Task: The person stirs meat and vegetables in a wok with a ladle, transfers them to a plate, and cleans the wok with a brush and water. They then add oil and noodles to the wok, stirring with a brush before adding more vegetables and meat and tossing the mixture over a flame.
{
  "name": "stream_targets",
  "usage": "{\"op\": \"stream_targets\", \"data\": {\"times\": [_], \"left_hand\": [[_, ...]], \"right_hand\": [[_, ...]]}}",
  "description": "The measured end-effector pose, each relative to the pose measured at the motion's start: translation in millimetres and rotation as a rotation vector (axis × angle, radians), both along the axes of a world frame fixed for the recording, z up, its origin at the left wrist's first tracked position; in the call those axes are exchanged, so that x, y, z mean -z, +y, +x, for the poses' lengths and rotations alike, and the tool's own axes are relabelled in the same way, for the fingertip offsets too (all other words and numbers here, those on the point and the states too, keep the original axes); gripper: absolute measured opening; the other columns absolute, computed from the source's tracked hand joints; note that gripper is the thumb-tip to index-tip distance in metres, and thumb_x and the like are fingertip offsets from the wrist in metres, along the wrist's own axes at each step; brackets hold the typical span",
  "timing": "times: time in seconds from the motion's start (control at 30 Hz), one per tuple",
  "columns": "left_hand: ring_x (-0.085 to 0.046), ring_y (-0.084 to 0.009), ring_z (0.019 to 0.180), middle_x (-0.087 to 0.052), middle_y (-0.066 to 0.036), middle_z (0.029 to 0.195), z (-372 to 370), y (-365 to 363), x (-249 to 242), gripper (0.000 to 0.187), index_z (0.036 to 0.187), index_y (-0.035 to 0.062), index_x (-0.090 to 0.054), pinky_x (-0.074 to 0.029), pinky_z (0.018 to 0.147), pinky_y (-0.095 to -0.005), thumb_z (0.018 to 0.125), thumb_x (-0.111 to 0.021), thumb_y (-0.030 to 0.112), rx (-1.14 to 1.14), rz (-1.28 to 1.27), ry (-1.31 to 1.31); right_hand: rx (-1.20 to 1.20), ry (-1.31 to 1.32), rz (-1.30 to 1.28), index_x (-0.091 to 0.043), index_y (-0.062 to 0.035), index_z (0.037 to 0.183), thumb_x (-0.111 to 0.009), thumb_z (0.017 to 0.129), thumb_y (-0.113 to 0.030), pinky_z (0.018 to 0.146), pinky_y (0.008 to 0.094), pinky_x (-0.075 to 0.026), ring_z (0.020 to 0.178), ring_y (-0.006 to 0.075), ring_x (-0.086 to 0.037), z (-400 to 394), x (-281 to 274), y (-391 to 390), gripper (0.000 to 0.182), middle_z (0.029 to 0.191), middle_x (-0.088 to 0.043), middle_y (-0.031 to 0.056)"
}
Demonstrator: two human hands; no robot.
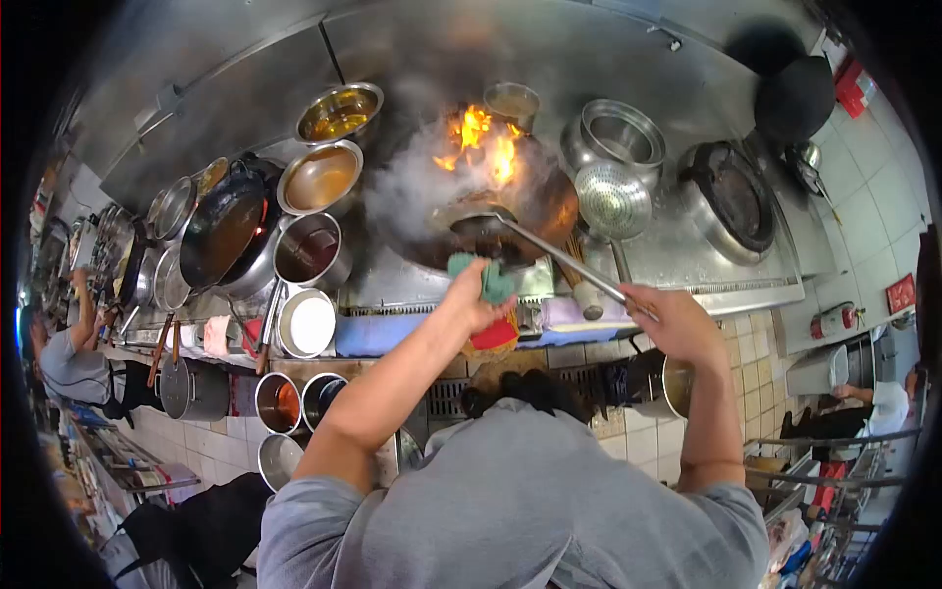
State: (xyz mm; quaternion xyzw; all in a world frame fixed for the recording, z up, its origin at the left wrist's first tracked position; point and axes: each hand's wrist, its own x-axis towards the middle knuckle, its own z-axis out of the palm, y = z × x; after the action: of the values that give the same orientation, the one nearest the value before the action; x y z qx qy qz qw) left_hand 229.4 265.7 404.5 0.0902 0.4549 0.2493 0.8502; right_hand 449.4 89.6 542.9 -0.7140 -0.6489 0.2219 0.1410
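My left hand [476,296] is closed on a folded green cloth [483,280] at the near rim of a dark wok [555,211]. The cloth hides whatever part of the wok lies under it. In my right hand [669,316] is the end of a ladle's long metal handle [574,263]. The ladle slants down to the left, and its bowl [478,216] is inside the wok. Orange flames [489,145] rise over the wok's far side. Thick white smoke covers its left part, so the food inside cannot be made out.
Right of the wok are a perforated strainer [613,199] and a stacked metal pot [622,133]. Bowls of liquid [321,177] and a second wok [224,228] stand left. A white-filled container [307,324] sits near the front edge. Other people work at far left [78,363] and far right [888,407].
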Motion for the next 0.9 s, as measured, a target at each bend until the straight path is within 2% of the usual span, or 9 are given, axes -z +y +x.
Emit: {"op": "stream_targets", "data": {"times": [0.23,0.43,0.53,0.6,0.67,0.73,0.77,0.83,0.9], "left_hand": [[-0.057,-0.023,0.077,-0.056,-0.006,0.084,-1.5,2.5,84.8,0.014,0.092,0.0119,-0.052,-0.051,0.074,-0.0452,0.086,-0.054,0.024,-0.076,0.005,-0.024],[-0.055,-0.0221,0.07,-0.054,-0.006,0.079,6.7,25.1,40.7,0.013,0.088,0.0101,-0.05,-0.052,0.062,-0.0382,0.086,-0.054,0.023,-0.094,-0.041,-0.02],[-0.055,-0.0218,0.077,-0.056,-0.006,0.087,23.9,17.5,41.9,0.018,0.094,0.0106,-0.051,-0.051,0.065,-0.0383,0.085,-0.056,0.026,-0.026,0.136,0.094],[-0.055,-0.0202,0.087,-0.055,-0.006,0.099,33.0,-12.8,59.3,0.028,0.108,0.0114,-0.051,-0.049,0.069,-0.0389,0.084,-0.057,0.026,-0.011,0.369,0.347],[-0.055,-0.0201,0.093,-0.053,-0.006,0.101,48.9,-33.0,141.2,0.034,0.113,0.0082,-0.048,-0.048,0.07,-0.0406,0.083,-0.058,0.02,-0.175,0.68,0.494],[-0.055,-0.0204,0.095,-0.053,-0.007,0.101,52.3,-46.6,154.4,0.035,0.114,0.007,-0.047,-0.048,0.071,-0.0415,0.082,-0.058,0.017,-0.248,0.749,0.511],[-0.055,-0.0204,0.092,-0.054,-0.007,0.098,52.8,-46.1,151.5,0.032,0.11,0.0058,-0.048,-0.048,0.07,-0.0413,0.082,-0.059,0.015,-0.302,0.627,0.392],[-0.055,-0.0203,0.088,-0.054,-0.007,0.095,47.1,-42.1,133.0,0.028,0.107,0.0047,-0.049,-0.048,0.069,-0.0412,0.082,-0.059,0.013,-0.348,0.503,0.275],[-0.055,-0.0208,0.079,-0.054,-0.006,0.088,27.2,-27.5,74.8,0.017,0.098,0.0094,-0.05,-0.048,0.065,-0.0409,0.082,-0.057,0.012,-0.216,0.213,0.099]], "right_hand": [[0.109,-0.058,0.138,-0.057,-0.0093,0.118,-0.057,0.081,-0.009,0.074,0.0436,-0.047,0.084,0.0388,-0.06,-18.8,69.1,63.7,0.037,0.092,-0.063,0.0205],[0.129,0.161,0.332,-0.048,-0.0093,0.128,-0.057,0.085,-0.011,0.065,0.0367,-0.048,0.07,0.0281,-0.064,5.2,95.9,54.4,0.044,0.086,-0.066,0.0146],[0.412,0.434,0.146,-0.034,-0.0102,0.137,-0.052,0.087,-0.009,0.045,0.0286,-0.041,0.052,0.0123,-0.051,-2.6,109.5,49.1,0.054,0.07,-0.056,0.007],[0.425,0.338,0.13,-0.035,-0.0056,0.133,-0.053,0.086,-0.01,0.054,0.0327,-0.046,0.06,0.0179,-0.056,-22.7,134.5,47.9,0.051,0.081,-0.058,0.0126],[0.462,0.246,0.124,-0.035,-0.0009,0.13,-0.054,0.086,-0.012,0.064,0.0368,-0.05,0.068,0.0235,-0.06,-43.9,133.7,55.1,0.049,0.092,-0.059,0.0181],[0.493,0.935,-0.039,-0.041,-0.0044,0.121,-0.048,0.088,-0.007,0.039,0.0281,-0.04,0.05,0.0123,-0.049,-63.1,100.3,54.9,0.034,0.075,-0.053,0.0059],[0.49,0.93,-0.031,-0.041,-0.0044,0.121,-0.048,0.088,-0.007,0.039,0.0281,-0.04,0.05,0.0123,-0.049,-63.7,82.1,54.8,0.034,0.075,-0.053,0.0059],[0.549,1.507,-0.196,-0.04,-0.0056,0.103,-0.049,0.088,-0.009,0.043,0.0274,-0.042,0.049,0.0129,-0.048,-64.5,55.8,54.5,0.018,0.075,-0.051,0.0056],[0.468,1.756,-0.199,-0.042,-0.0006,0.108,-0.049,0.09,-0.009,0.042,0.0253,-0.043,0.053,0.0105,-0.05,-49.7,64.0,65.2,0.021,0.079,-0.05,0.007]]}}
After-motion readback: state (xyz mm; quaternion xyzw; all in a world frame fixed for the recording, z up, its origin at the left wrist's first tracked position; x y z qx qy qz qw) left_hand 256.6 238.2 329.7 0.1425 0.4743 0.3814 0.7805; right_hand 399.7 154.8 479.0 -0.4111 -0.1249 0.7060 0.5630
